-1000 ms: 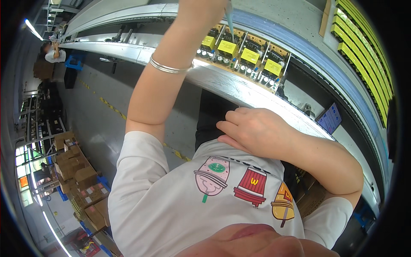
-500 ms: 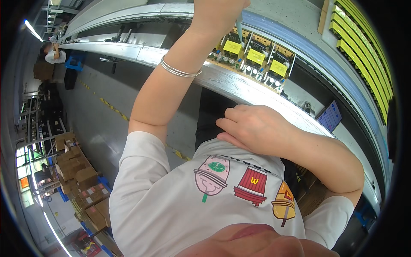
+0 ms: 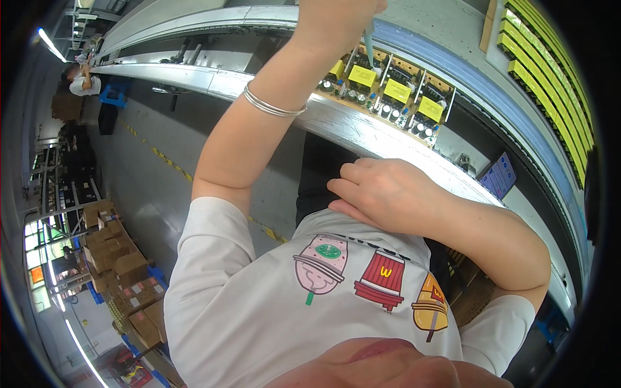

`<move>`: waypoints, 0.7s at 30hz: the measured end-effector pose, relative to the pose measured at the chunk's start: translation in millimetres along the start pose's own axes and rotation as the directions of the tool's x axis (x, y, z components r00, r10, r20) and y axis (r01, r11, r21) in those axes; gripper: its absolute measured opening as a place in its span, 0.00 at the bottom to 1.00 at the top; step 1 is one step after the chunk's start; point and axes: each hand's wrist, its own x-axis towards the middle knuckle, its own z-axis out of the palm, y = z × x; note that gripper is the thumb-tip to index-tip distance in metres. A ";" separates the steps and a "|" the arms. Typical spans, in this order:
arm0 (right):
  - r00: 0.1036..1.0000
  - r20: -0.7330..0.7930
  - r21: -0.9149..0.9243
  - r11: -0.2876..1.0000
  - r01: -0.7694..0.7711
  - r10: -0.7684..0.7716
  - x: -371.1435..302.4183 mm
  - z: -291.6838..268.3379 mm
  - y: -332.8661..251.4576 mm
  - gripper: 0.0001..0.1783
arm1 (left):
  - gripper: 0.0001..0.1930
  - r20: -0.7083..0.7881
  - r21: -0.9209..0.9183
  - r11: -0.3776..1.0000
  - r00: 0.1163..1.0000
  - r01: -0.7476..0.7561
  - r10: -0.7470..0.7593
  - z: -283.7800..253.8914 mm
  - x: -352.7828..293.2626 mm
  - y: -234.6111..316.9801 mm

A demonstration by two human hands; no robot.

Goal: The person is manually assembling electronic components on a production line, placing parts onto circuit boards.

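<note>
My left hand [image 3: 336,26] reaches over the conveyor at the top edge, its fingers mostly cut off by the frame. From it a tapered pale teal tip [image 3: 368,46] points down at a row of circuit boards; the rest of that tool is hidden. The boards [image 3: 398,81] carry yellow blocks [image 3: 396,91], dark heat sinks and round capacitors [image 3: 390,112]. The tip is over the board with the second visible yellow block from the left; contact I cannot tell. My right hand [image 3: 381,191], loosely curled and apparently holding nothing, rests against my shirt's hem.
A metal rail [image 3: 362,123] runs along the conveyor's near side. Stacked yellow-green strips [image 3: 543,71] stand at the far right, and a small screen [image 3: 498,174] sits beyond the rail. Cardboard boxes [image 3: 129,268] and a seated person [image 3: 82,83] are off to the left.
The row of boards has shifted slightly right and nearer, showing more of another yellow block at its left end. My left hand and the teal tip moved a little right with it; my right hand stayed still.
</note>
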 end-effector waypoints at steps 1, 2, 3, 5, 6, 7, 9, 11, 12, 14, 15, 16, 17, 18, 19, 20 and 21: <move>1.000 0.000 0.002 1.000 -0.003 0.003 -0.5 0.7 0.6 0.12 | 0.13 0.045 0.177 0.981 0.996 -0.080 0.073 1.8 9.3 6.9; 1.000 0.001 0.004 1.000 -0.006 0.006 -1.0 1.4 1.2 0.12 | 0.13 0.101 0.344 0.925 0.986 -0.163 0.136 2.8 18.2 12.4; 1.000 0.001 0.006 1.000 -0.009 0.009 -1.5 2.2 2.0 0.12 | 0.13 0.168 0.495 0.833 0.968 -0.246 0.186 1.9 24.0 14.0; 1.000 0.002 0.007 1.000 -0.001 0.001 -2.3 3.8 2.3 0.12 | 0.13 0.197 0.456 0.854 0.964 -0.250 0.177 -3.0 27.8 14.5; 1.000 0.003 0.008 1.000 0.002 -0.002 -2.9 4.7 2.5 0.12 | 0.13 0.227 0.414 0.876 0.960 -0.248 0.165 -6.2 28.8 14.4; 1.000 0.003 0.009 1.000 -0.002 0.002 -4.0 5.6 4.0 0.12 | 0.12 0.261 0.368 0.898 0.954 -0.242 0.150 -9.8 30.9 11.7; 1.000 0.002 0.007 1.000 -0.007 0.007 -4.7 6.3 6.6 0.12 | 0.12 0.329 0.274 0.936 0.936 -0.221 0.125 -18.2 33.9 5.6; 1.000 0.000 0.004 1.000 -0.004 0.004 -4.3 6.1 7.2 0.12 | 0.12 0.394 0.179 0.965 0.913 -0.190 0.106 -28.0 34.9 -0.6; 1.000 0.000 0.003 1.000 -0.003 0.003 -4.1 6.0 6.9 0.12 | 0.12 0.425 0.131 0.977 0.900 -0.170 0.099 -33.4 34.8 -3.7; 1.000 0.003 0.005 1.000 -0.002 0.002 -5.0 6.7 6.7 0.12 | 0.12 0.484 0.039 0.992 0.870 -0.124 0.090 -44.5 33.4 -10.1; 1.000 0.005 0.009 1.000 -0.006 0.006 -6.0 7.3 6.7 0.12 | 0.12 0.512 -0.005 0.995 0.855 -0.099 0.088 -50.0 32.3 -13.3; 1.000 0.007 0.011 1.000 -0.008 0.008 -6.3 7.3 7.1 0.12 | 0.12 0.540 -0.048 0.996 0.837 -0.075 0.089 -55.1 32.1 -15.4; 1.000 0.009 0.012 1.000 -0.010 0.010 -6.4 7.3 7.5 0.12 | 0.12 0.568 -0.090 0.995 0.818 -0.049 0.092 -60.1 32.2 -17.4; 1.000 0.010 0.013 1.000 -0.013 0.012 -6.5 7.5 7.5 0.12 | 0.12 0.595 -0.131 0.991 0.798 -0.022 0.097 -64.8 32.7 -19.2; 1.000 0.010 0.011 1.000 -0.012 0.012 -5.7 7.2 7.9 0.12 | 0.12 0.596 -0.132 0.991 0.797 -0.023 0.098 -68.7 35.5 -22.8; 1.000 0.011 0.006 1.000 -0.009 0.009 -4.8 7.0 8.1 0.12 | 0.12 0.470 -0.189 0.981 0.881 0.043 0.052 -71.6 38.8 -28.9; 1.000 0.010 0.002 1.000 -0.008 0.008 -3.6 7.1 7.5 0.12 | 0.12 0.337 -0.254 0.962 0.941 0.101 -0.010 -72.5 41.1 -34.6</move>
